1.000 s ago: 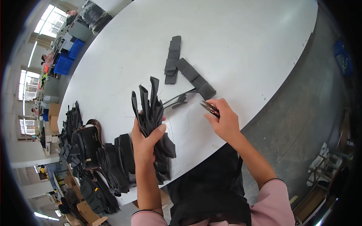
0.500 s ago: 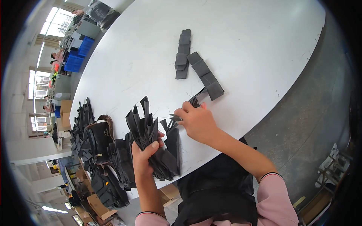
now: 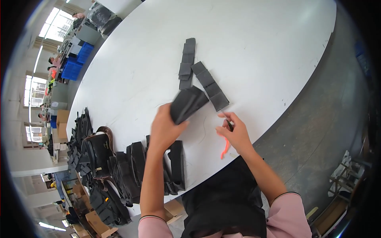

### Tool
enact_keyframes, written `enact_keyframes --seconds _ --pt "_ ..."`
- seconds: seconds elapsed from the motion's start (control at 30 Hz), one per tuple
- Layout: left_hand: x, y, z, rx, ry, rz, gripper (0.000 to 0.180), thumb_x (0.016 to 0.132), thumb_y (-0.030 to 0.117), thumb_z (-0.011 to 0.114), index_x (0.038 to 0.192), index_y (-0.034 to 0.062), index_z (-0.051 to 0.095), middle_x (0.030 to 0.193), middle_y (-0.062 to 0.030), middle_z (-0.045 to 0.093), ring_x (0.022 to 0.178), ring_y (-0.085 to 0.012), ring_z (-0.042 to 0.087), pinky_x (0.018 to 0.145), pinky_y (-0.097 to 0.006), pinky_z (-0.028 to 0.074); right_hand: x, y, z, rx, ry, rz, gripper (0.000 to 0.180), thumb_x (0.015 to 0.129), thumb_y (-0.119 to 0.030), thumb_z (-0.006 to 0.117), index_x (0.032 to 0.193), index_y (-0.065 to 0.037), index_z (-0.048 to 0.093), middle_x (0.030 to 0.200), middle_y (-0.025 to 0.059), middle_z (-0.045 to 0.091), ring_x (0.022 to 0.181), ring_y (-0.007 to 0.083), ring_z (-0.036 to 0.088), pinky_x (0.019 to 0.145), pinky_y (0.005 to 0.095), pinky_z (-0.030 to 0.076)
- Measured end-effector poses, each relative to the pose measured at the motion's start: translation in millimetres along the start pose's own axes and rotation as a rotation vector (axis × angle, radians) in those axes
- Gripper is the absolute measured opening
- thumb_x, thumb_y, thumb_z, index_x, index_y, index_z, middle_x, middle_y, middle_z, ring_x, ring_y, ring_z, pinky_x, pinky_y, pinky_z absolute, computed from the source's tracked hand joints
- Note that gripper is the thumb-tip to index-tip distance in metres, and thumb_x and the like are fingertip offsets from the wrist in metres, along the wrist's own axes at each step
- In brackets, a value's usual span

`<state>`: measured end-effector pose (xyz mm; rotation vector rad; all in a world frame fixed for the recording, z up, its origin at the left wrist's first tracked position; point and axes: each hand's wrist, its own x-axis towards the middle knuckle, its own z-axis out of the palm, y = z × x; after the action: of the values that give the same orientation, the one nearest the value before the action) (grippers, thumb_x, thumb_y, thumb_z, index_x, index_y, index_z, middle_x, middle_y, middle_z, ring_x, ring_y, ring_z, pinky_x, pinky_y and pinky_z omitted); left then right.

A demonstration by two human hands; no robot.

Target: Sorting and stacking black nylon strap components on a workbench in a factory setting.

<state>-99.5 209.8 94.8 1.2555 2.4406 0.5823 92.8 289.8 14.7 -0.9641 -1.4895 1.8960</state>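
My left hand (image 3: 164, 125) is closed on a dark grey fabric piece (image 3: 188, 104), lifted over the white table and slightly blurred. My right hand (image 3: 237, 135), to its right, grips small thread snips (image 3: 229, 125). Their thin tip points away from me, and an orange strip (image 3: 226, 150) dangles below the fingers. Just beyond the hands lie two rows of overlapping grey fabric pieces: one row (image 3: 210, 86) slants toward my right hand, the other row (image 3: 187, 63) stands farther off. Beside my left forearm, bundles of folded dark strips (image 3: 126, 170) and a loose strip (image 3: 177, 164) rest on the table.
The white table (image 3: 274, 51) has a curved edge. On its left are a black bag (image 3: 98, 154) with brown trim, a heap of dark pieces (image 3: 81, 131) and a black backpack (image 3: 109, 204). Blue crates (image 3: 72, 68), cardboard boxes and seated people are beyond. A rack (image 3: 345, 174) stands at right.
My left hand has left the bundle by the near edge and moved up and right with a fabric piece. My right hand has shifted right with the snips, and the orange strip now shows.
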Motion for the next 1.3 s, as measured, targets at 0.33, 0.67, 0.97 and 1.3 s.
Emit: enact_keyframes --seconds 0.33,0.67,0.97,1.3 --pt "35 -23 46 0.417 -0.07 0.13 0.057 0.061 0.02 0.071 0.11 -0.0013 0.05 0.096 -0.0158 0.058 0.096 -0.0321 0.055 0.08 -0.044 0.043 41 -10 3 -0.595 0.056 -0.334 0.019 0.082 -0.014 0.062 0.1 -0.008 0.059 0.081 0.0053 0.052 0.061 0.0218 0.057 0.057 0.0331 0.047" --pt "-43 -17 12 -1.277 -0.48 -0.657 0.045 0.069 0.018 0.066 0.105 -0.0051 0.052 0.096 -0.0146 0.064 0.076 -0.0177 0.06 0.067 -0.029 0.05 49 14 -22 -0.934 -0.012 -0.16 0.018 0.08 -0.018 0.063 0.097 -0.013 0.059 0.091 0.0039 0.057 0.072 0.0245 0.061 0.061 0.036 0.048" --pt "-58 -13 28 -0.889 0.038 -0.561 0.05 0.066 0.013 0.072 0.106 -0.0016 0.047 0.088 -0.0088 0.057 0.074 -0.0161 0.057 0.066 -0.029 0.048 15 -42 8 -0.863 -0.053 -0.456 0.026 0.077 -0.016 0.065 0.101 -0.011 0.055 0.089 0.0032 0.054 0.065 0.022 0.059 0.055 0.0335 0.046" --pt "-61 -9 22 -0.871 0.053 -0.54 0.05 0.065 0.012 0.072 0.106 -0.0018 0.047 0.088 -0.0084 0.058 0.074 -0.0149 0.057 0.067 -0.027 0.048 5 -37 37 -1.155 -0.35 -0.436 0.018 0.073 -0.013 0.067 0.085 -0.007 0.055 0.084 0.0045 0.05 0.064 0.023 0.058 0.052 0.0333 0.045"
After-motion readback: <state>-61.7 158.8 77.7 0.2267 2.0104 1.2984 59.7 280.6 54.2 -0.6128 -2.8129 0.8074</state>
